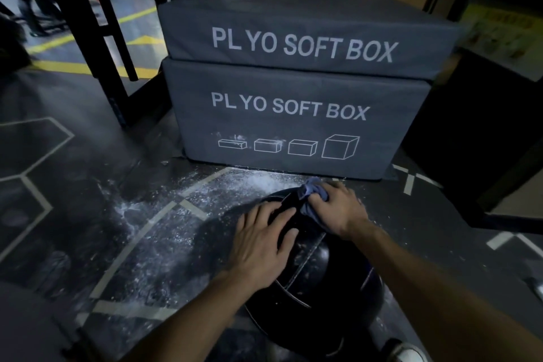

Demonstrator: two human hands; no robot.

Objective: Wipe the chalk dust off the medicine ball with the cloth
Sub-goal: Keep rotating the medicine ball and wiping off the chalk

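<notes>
A black medicine ball [311,282] with thin pale seams and flecks of white chalk sits on the dark gym floor just in front of me. My left hand [263,241] lies flat on its near upper left side, fingers spread. My right hand [338,209] grips a crumpled blue-grey cloth [310,195] and presses it on the ball's far top.
Two stacked grey boxes [293,103] marked PLYO SOFT BOX stand right behind the ball. White chalk powder [176,214] is scattered over the floor to the left. A black rack frame [88,38] rises at the back left. A white shoe tip [408,353] shows at the bottom right.
</notes>
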